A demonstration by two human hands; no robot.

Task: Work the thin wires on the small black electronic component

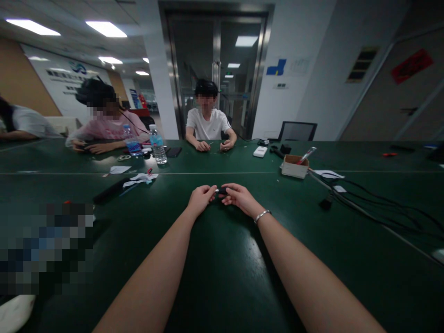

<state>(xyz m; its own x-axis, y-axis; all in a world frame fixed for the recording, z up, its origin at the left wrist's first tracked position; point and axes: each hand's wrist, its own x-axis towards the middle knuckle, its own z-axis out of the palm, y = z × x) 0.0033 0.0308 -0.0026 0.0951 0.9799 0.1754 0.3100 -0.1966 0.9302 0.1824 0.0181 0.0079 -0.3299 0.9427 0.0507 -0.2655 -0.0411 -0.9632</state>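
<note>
A small black object (222,190) with a short silvery end lies between my two hands, just above the green table (218,259). Its dark part is gripped by the closed fingers of my right hand (239,198), which has a silver bangle at the wrist. My left hand (201,199) is closed too, its thumb and fingertips pinched at the silvery end. What exactly the object is, I cannot make out.
Two water bottles (158,147) stand at the back left, near scraps of white paper (140,179). To the right are an open box (294,167), a white device (260,151) and black cables (374,199). Several people sit around the table.
</note>
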